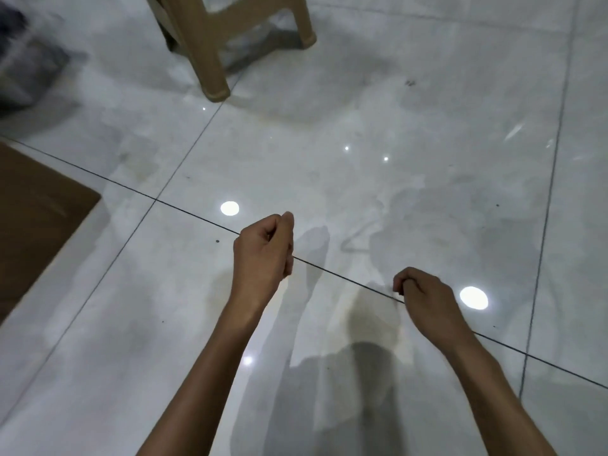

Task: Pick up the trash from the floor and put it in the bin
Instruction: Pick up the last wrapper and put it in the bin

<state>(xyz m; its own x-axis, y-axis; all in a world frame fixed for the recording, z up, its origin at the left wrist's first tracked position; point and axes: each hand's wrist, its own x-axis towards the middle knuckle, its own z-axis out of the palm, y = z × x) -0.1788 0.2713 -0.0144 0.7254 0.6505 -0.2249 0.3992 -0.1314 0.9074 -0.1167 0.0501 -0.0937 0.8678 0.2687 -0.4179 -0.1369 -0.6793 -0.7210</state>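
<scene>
Both hands hover above a glossy tiled floor (362, 133). The left hand (263, 248) and right hand (424, 297) have curled fingers — whether they pinch anything cannot be told. No trash or bin shows clearly — its weight, best hold and long axis cannot be judged. A stool (214, 44) stands beyond.

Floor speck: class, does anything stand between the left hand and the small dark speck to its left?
Nothing visible does. The speck lies on open floor just left of the left hand; the stool stands farther off.
</scene>
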